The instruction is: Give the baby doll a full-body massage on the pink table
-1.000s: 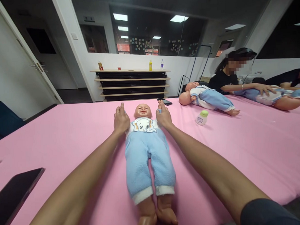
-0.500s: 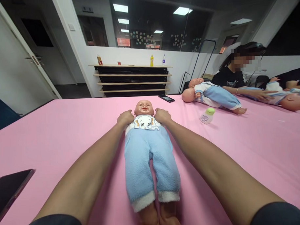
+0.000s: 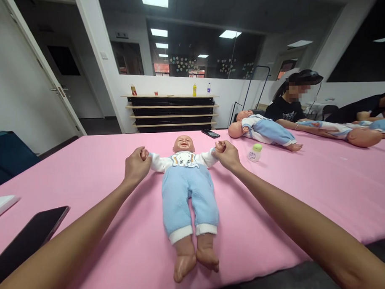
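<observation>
Two hands each hold one of the doll's hands: the left hand (image 3: 138, 165) has its thumb and fingers closed around one, the right hand (image 3: 228, 156) likewise around the other. The doll (image 3: 186, 182) lies face-up between the forearms, both its arms already out sideways, roughly level; its legs rest together, unheld, and how much remains cannot be told. Its head lies near the far edge of the pink table (image 3: 276, 200), its feet near the close one. Bare cloth gives the left hand outward room, though a large phone (image 3: 34, 232) lies beside that forearm; rightward, a bottle (image 3: 255, 153) sits near the right hand, with other dolls (image 3: 270, 131) beyond.
</observation>
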Tool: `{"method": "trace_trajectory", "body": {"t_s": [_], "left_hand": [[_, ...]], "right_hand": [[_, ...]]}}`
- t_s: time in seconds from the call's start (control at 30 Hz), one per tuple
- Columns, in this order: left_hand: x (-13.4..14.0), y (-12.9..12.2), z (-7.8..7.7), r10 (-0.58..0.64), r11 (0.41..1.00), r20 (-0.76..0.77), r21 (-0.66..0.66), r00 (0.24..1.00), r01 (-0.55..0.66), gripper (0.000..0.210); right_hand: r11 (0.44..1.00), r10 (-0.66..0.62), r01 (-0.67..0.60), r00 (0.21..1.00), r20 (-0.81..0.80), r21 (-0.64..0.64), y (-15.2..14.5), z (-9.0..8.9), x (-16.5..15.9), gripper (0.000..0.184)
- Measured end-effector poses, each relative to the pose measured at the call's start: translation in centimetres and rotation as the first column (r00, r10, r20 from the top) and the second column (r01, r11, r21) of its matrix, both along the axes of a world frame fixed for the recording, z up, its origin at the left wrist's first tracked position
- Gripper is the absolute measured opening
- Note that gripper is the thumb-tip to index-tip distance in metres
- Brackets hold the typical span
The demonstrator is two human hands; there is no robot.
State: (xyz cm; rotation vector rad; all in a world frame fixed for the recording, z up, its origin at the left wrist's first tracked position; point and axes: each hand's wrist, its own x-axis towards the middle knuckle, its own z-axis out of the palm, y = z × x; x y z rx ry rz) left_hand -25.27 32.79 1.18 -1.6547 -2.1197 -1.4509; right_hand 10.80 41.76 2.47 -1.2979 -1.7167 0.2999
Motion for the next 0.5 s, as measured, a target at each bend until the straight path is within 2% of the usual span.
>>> {"method": "trace_trajectory", "body": {"t_s": [0.13,0.23,0.37,0.5], "left_hand": [[1.1,-6.5,-1.9,-0.056,0.97,-0.164,-0.242,0.985,0.015,0.018],[2.2,-9.3,-3.7,-0.153,0.931,-0.306,-0.364,0.939,0.033,0.013],[3.6,-10.2,-4.8,-0.193,0.924,-0.381,-0.38,0.904,0.037,0.012],[4.4,-10.2,-4.8,-0.191,0.919,-0.354,-0.392,0.915,0.039,0.011]], "right_hand": [[0.997,-0.001,0.013,0.987,0.158,-0.071,-5.5,-2.8,2.1,0.022],[0.996,0.019,0.012,0.941,0.338,-0.091,-8.4,-5.1,2.4,0.01],[0.997,0.016,0.022,0.882,0.471,-0.077,-9.8,-6.3,2.0,0.006],[0.994,0.021,0.028,0.896,0.444,-0.103,-9.8,-6.3,2.3,0.013]]}}
